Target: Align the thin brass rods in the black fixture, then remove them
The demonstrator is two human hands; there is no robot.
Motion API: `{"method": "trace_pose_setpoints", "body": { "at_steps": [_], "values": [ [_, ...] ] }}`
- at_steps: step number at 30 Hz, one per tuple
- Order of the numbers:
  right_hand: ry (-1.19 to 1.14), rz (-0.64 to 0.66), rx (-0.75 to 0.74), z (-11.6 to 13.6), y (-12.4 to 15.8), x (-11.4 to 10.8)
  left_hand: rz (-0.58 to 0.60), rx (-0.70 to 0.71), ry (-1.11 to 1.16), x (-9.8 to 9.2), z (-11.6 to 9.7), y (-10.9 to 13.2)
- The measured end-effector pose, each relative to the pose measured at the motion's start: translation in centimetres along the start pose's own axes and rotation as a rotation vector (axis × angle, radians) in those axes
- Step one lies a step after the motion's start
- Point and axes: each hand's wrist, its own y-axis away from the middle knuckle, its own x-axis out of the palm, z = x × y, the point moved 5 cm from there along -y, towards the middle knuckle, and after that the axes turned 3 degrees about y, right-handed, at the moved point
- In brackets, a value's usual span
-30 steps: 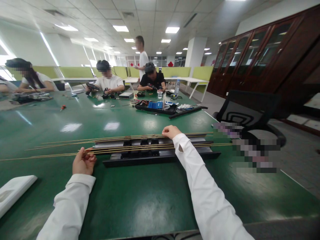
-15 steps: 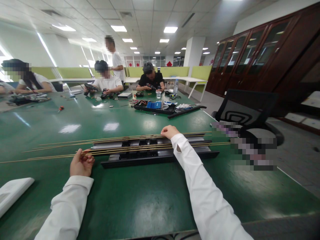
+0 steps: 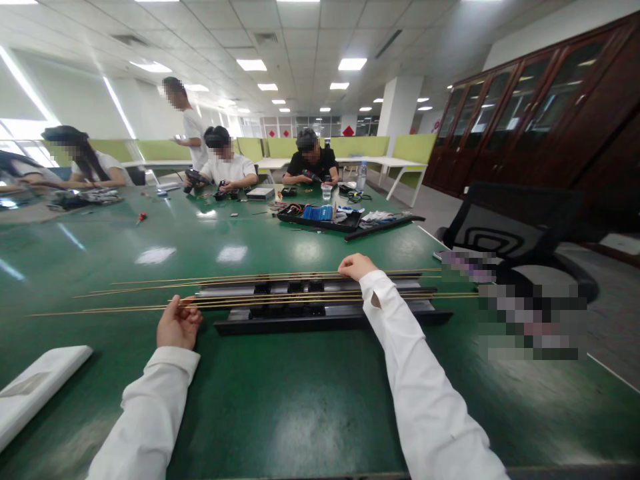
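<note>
The left hand's (image 3: 179, 325) fingers pinch thin, straight, gold-coloured rods (image 3: 280, 299); the right hand's (image 3: 358, 267) fingers close narrowly on matching rear rods (image 3: 275, 275). Between and beneath them, long black-and-silver metal rails (image 3: 335, 325) lie on the glossy green table (image 3: 295, 393).

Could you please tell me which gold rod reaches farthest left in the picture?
The lowest rod extending past the left hand; its tip outreaches every other rod's toward the picture's left edge.

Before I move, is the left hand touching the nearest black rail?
Apart. The head view shows a narrow strip of green tabletop between the left hand and the left end of the nearest black rail.
</note>
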Motion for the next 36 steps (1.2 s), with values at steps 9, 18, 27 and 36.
{"method": "trace_pose_setpoints", "body": {
  "at_steps": [9,18,27,36],
  "values": [
    [-0.015,0.0,0.015,-0.4,-0.1,-0.3,0.011,0.008,0.021,-0.2,-0.2,0.1],
    [-0.004,0.011,0.028,-0.9,-0.1,-0.3,-0.028,-0.003,0.035,-0.4,-0.3,0.0],
    [0.009,0.03,0.051,-1.3,-0.1,-0.5,-0.014,-0.009,0.048,-0.5,-0.4,-0.1],
    [0.035,-0.001,0.004,0.8,0.1,0.0,-0.027,-0.008,0.064,-0.4,-0.5,0.1]
  ]
}}
